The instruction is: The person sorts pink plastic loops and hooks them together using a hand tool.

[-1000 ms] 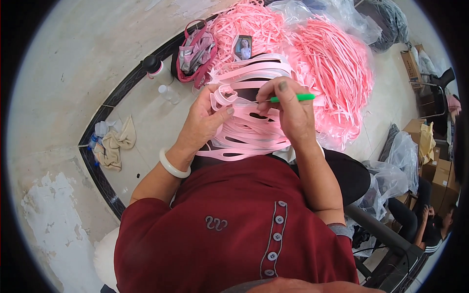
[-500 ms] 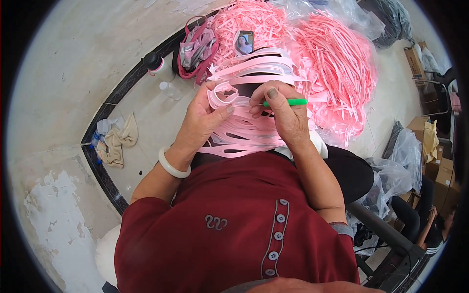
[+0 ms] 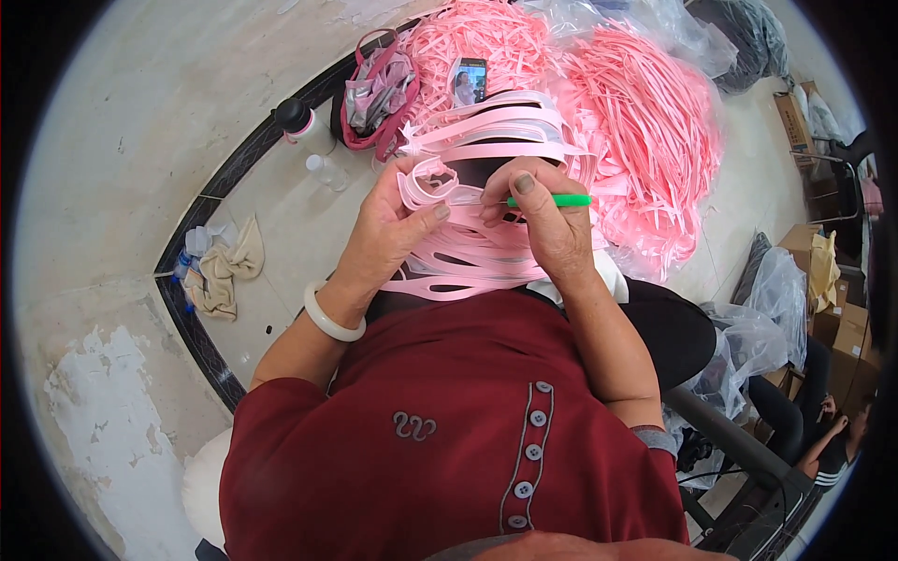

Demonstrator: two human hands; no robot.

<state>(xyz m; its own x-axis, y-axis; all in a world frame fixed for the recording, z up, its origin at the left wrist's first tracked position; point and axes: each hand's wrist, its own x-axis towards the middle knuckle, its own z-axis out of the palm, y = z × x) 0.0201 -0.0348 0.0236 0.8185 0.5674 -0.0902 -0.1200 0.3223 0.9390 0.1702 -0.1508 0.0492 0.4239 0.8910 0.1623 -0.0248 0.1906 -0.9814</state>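
Observation:
My left hand (image 3: 382, 224) pinches a pink strap (image 3: 418, 194) that curls into a loop above its thumb and fingers. In my right hand (image 3: 550, 224) is a slim green-handled tool (image 3: 569, 200), its handle pointing right. The tool's thin tip points left toward the strap, and my curled fingers partly hide it. Both hands are close together over my lap, where several slotted pink straps (image 3: 468, 286) lie side by side. A star-shaped end (image 3: 409, 138) shows just above my left hand.
Beyond my lap are a tangled heap of pink strips (image 3: 477, 33) and a bagged bundle (image 3: 645, 131). A phone (image 3: 469, 81) rests there. To the left stand a pink bag (image 3: 379, 98), a dark-capped bottle (image 3: 304, 124) and a clear bottle (image 3: 326, 174). Another person (image 3: 837, 439) sits at the far right.
Both hands hold nearly the same position. My right hand and the green-handled tool have shifted very slightly right and down. The picture on the phone differs.

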